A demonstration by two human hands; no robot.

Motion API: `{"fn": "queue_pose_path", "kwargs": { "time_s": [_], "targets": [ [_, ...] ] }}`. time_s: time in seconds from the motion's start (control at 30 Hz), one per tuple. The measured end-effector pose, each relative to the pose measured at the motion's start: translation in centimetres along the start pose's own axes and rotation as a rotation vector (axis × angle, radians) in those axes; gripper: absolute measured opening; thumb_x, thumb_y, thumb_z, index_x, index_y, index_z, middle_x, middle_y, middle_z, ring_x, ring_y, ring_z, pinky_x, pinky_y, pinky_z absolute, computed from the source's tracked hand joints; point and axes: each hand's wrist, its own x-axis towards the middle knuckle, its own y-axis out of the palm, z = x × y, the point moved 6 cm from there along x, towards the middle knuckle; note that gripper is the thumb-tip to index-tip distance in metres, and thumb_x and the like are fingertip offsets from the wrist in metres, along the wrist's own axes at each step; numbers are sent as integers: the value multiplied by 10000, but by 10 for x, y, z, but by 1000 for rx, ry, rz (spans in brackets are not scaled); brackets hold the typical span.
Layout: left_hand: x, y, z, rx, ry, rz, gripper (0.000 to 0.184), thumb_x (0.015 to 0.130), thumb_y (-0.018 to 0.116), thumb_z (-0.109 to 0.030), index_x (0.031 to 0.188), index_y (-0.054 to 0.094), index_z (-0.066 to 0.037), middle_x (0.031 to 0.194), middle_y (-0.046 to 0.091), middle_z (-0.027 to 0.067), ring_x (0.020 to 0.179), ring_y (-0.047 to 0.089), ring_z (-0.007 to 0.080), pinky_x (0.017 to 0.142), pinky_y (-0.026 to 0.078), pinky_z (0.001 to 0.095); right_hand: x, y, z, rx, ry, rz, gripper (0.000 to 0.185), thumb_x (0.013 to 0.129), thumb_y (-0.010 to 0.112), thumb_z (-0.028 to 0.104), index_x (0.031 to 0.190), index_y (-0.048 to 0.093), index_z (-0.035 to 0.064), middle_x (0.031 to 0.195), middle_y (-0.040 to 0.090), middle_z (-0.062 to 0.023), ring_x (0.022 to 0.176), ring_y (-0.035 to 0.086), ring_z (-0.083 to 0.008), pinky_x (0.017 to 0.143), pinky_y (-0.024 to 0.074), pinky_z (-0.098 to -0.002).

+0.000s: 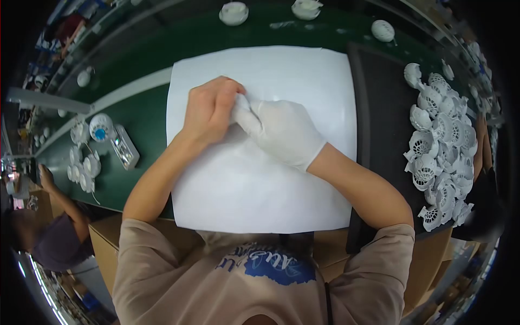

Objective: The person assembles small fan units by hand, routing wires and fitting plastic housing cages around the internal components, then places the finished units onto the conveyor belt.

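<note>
Over a large white sheet (260, 200), my two hands meet near its upper middle. My bare left hand (210, 110) is closed, its fingers curled around a bit of white material at the glove's fingertips. A white glove covers my right hand (284, 130), whose fingers are pressed together against my left hand. Whether the white material between them is only glove fabric or a separate small thing cannot be made out.
Many white slotted plastic shells (443, 132) are heaped on a black mat (379, 124) at the right. At the left are round white parts (84, 165) and a metallic box (124, 147). More white parts (234, 13) lie at the back. A co-worker (59, 238) is at the left.
</note>
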Motion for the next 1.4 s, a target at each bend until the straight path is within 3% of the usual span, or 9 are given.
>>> {"fn": "queue_pose_path", "kwargs": {
  "time_s": [0.13, 0.2, 0.37, 0.47, 0.6, 0.8, 0.9, 1.23, 1.4],
  "targets": [
    [43, -42, 30, 224, -280, -223, 396, 1012, 445, -312, 1069, 670, 9, 973, 683, 181, 853, 645, 337, 792, 503, 384, 6, -11, -1, -64, 35, 113, 417, 970, 479, 378, 827, 686, 46, 737, 654, -187, 707, 634, -368, 705, 500, -438],
    [62, -70, 28, 696, 196, -630, 401, 994, 486, -308, 1184, 627, 16, 1088, 669, 200, 957, 646, 359, 870, 500, 407, 7, -9, -3, -79, 44, 160, 419, 971, 470, 378, 825, 683, 48, 737, 655, -183, 713, 634, -367, 721, 501, -437],
    [153, -52, 99, 529, -149, -259, 494, 945, 563, -355, 1249, 590, 33, 1180, 638, 253, 1090, 624, 392, 961, 481, 420, 10, -4, -7, -62, -34, 133, 399, 955, 482, 356, 800, 678, 45, 746, 660, -175, 718, 638, -361, 725, 506, -432],
    [175, -34, 144, 832, -310, -338, 553, 895, 643, -356, 1297, 556, 15, 1163, 650, 243, 1078, 636, 390, 957, 490, 414, 12, -13, -7, -33, -15, 144, 406, 944, 467, 351, 785, 684, 46, 762, 674, -171, 739, 651, -355, 760, 519, -433],
    [150, -17, 108, 350, -331, -250, 744, 813, 766, -310, 1410, 441, -9, 1170, 649, 226, 995, 671, 349, 906, 515, 398, 13, -14, -16, 37, 8, 113, 365, 955, 515, 335, 833, 664, 25, 764, 645, -194, 724, 630, -357, 701, 497, -413],
    [48, -3, 16, -62, -224, -216, 675, 785, 817, -260, 1334, 510, -12, 1121, 643, 127, 952, 639, 212, 864, 509, 317, 23, -43, -42, 759, 76, -493, 305, 986, 554, 318, 989, 671, 36, 886, 661, -52, 674, 558, -113, 625, 445, -247],
    [1, 11, 1, -112, -221, 15, 572, 805, 796, -254, 1268, 560, -15, 1116, 634, 101, 1002, 608, 189, 890, 486, 302, 21, -39, -37, 826, 103, -379, 293, 1002, 536, 312, 1019, 660, 48, 937, 645, -24, 669, 524, -72, 605, 424, -221],
    [-11, 14, 6, -377, -203, -6, 340, 826, 706, -174, 1121, 599, -44, 994, 668, 68, 969, 610, 173, 864, 481, 294, 17, -35, -13, 1076, -35, -96, 301, 1010, 535, 310, 1008, 641, 28, 954, 642, -40, 666, 526, -66, 579, 418, -224],
    [-11, 14, 5, -358, -151, 7, 337, 805, 691, -170, 1109, 601, -56, 924, 679, 56, 846, 631, 171, 816, 497, 286, 13, -40, -12, 814, 92, -338, 244, 1000, 568, 232, 1010, 650, 2, 848, 635, -33, 653, 536, -71, 575, 416, -218]
  ]
}}
